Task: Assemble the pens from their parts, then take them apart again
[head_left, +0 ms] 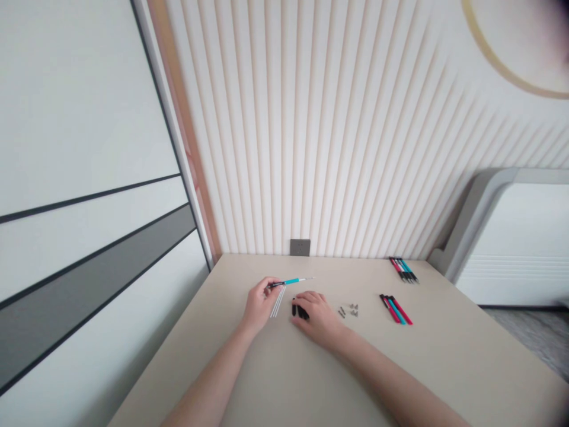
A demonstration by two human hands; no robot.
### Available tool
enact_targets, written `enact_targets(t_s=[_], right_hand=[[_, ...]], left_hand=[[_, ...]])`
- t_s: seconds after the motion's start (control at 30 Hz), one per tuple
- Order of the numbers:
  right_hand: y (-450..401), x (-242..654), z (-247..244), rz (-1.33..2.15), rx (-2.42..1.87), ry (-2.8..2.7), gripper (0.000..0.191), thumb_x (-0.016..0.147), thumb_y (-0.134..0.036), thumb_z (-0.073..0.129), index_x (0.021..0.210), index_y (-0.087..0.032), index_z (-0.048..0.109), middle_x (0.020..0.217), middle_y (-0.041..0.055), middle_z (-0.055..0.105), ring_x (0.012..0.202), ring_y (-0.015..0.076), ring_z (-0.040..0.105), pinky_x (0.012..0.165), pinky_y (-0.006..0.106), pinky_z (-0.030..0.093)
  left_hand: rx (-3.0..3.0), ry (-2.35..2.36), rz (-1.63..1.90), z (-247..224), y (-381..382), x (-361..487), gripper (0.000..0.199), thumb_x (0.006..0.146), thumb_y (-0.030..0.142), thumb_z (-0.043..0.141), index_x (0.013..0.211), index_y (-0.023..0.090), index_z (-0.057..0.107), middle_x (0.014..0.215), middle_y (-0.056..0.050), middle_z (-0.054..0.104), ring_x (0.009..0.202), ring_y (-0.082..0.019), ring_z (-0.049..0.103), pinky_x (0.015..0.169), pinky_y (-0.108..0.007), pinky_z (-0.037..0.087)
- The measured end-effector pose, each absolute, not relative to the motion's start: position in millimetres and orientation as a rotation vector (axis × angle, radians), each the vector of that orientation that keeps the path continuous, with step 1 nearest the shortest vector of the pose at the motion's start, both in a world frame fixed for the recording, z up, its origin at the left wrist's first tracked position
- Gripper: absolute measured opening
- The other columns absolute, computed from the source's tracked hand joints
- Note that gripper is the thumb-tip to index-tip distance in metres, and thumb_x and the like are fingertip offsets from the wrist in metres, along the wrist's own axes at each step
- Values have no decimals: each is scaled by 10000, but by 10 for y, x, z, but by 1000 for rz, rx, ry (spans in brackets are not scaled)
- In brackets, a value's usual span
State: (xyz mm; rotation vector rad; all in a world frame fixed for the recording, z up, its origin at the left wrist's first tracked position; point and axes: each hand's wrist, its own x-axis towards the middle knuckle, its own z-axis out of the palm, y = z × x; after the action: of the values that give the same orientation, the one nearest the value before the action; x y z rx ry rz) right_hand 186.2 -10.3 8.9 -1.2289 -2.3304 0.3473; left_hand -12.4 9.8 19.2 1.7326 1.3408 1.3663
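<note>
My left hand [260, 303] is shut on a slim pen with a teal barrel [290, 282], its black end at my fingers and its thin pale tip pointing right. Beneath that hand lie several thin white rods [278, 302] on the beige desk [284, 379]. My right hand [316, 318] is curled over a few black pen parts [300, 312], and its fingers touch them. Part of that small pile is hidden under the fingers, so I cannot tell whether it is gripped.
Small metal pen parts [353, 309] lie right of my right hand. Farther right are red and teal pens [395, 309], with a bunch of pens [403, 270] at the back edge. A wall socket [300, 247] sits above the desk, and a tall panelled surface [89, 237] runs along the left.
</note>
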Motion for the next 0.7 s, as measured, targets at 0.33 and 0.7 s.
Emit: enact_targets(t_s=[0.33, 0.7], right_hand=[[-36, 1709, 17, 244, -1194, -2464, 223, 883, -154, 574, 1032, -276, 686, 1091, 11, 699, 1041, 210, 587, 936, 376, 347], [-162, 2027, -5, 95, -800, -2325, 303, 941, -115, 460, 1133, -244, 654, 1087, 74, 686, 1007, 205, 616, 892, 366, 491]], left_hand=[[1719, 1315, 1344, 129, 119, -121, 225, 842, 376, 581, 919, 179, 658, 854, -18, 683, 661, -139, 530, 617, -236, 420], [1719, 1334, 1323, 133, 112, -119, 263, 834, 405, 588, 923, 171, 667, 775, -13, 650, 605, -129, 491, 568, -229, 400]])
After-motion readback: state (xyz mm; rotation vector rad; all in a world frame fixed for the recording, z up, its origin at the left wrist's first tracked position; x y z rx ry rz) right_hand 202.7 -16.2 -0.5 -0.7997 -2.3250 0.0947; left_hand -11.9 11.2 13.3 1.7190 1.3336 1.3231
